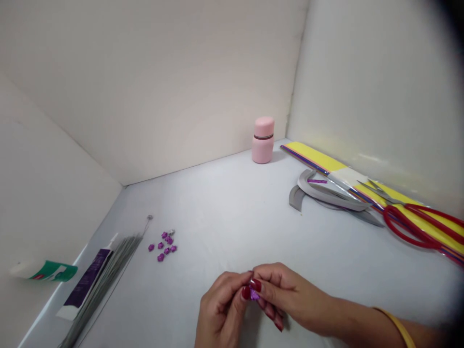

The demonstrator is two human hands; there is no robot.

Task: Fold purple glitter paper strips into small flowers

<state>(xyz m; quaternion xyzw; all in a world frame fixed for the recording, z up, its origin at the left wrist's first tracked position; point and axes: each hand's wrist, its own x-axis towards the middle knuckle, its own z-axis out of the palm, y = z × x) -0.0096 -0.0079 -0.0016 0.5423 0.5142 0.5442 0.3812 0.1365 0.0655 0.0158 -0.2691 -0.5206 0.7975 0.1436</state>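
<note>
Currently my left fingers (228, 290) and right fingers (270, 278) pinch a small glittery purple bead (254, 295). Matching purple beads (161, 245) lie ahead on the white tabletop (217, 217).

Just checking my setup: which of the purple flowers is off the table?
It's the purple flower pinched between the left hand and the right hand. The other purple flowers lie in a loose group on the white table, away from the hands.
</note>
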